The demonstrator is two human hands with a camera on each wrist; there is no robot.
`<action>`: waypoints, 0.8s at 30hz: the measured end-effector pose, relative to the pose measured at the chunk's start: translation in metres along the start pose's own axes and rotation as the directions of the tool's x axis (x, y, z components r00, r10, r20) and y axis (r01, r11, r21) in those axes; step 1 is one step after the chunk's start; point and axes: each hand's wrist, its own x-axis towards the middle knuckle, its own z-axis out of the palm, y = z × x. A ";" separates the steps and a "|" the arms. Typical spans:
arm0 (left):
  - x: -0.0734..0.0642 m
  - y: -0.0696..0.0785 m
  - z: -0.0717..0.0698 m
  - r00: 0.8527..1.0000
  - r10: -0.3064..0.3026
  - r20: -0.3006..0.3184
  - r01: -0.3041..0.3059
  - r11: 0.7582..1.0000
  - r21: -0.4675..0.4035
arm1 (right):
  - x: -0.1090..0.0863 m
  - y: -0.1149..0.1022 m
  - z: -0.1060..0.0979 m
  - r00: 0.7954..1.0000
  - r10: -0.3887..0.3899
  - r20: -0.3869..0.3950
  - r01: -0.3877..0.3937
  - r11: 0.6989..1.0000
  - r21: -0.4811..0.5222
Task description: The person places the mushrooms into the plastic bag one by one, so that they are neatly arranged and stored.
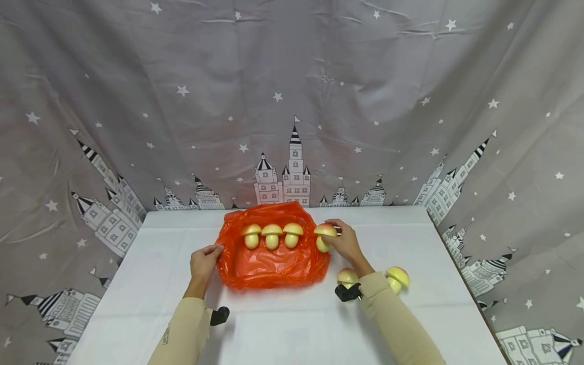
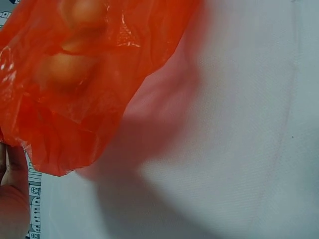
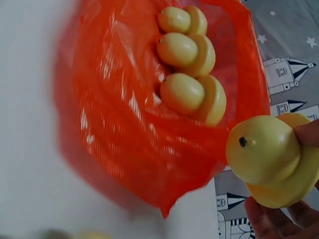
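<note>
A red plastic bag (image 1: pixel 264 266) lies spread on the table with its mouth wide. Inside it, three yellow toy mushrooms (image 1: pixel 271 236) stand in a row, caps toward the far side. My left hand (image 1: pixel 204 263) pinches the bag's left edge between thumb and fingers. With my right hand (image 1: pixel 345 242) I grip another mushroom (image 1: pixel 322 242) by its cap, at the bag's right rim. In the right wrist view this mushroom (image 3: pixel 264 149) shows its round stem end with a dark spot, overlapping the bag's edge. The left wrist view shows mushrooms dimly through the bag (image 2: pixel 75 114).
Two more mushrooms lie on the white table (image 1: pixel 283 324) to the right: one (image 1: pixel 348 277) partly behind my right wrist, the other (image 1: pixel 398 279) beside the forearm. A grey curtain (image 1: pixel 292 76) with stars and castles hangs behind the table. Black wrist mounts (image 1: pixel 220 316) stick out from both sleeves.
</note>
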 end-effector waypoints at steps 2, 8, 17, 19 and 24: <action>0.000 0.000 0.000 1.000 -0.006 0.001 0.006 1.000 -0.007 | 0.000 -0.002 0.004 1.000 0.002 0.001 -0.002 1.000 0.018; -0.001 0.001 -0.001 1.000 -0.028 0.008 0.028 0.999 -0.042 | 0.001 -0.009 0.015 1.000 0.014 0.023 -0.016 0.998 0.068; -0.001 0.000 -0.002 0.999 -0.043 0.014 0.044 0.997 -0.070 | 0.005 -0.017 0.035 0.999 -0.015 0.032 0.011 0.994 0.113; -0.001 0.000 -0.003 0.999 -0.048 0.017 0.049 0.996 -0.069 | 0.006 -0.018 0.040 0.999 -0.032 0.035 0.028 0.995 0.099; 0.000 -0.003 -0.003 0.999 -0.044 0.015 0.045 0.996 -0.072 | 0.007 -0.021 0.051 0.997 -0.019 0.071 0.012 0.994 0.109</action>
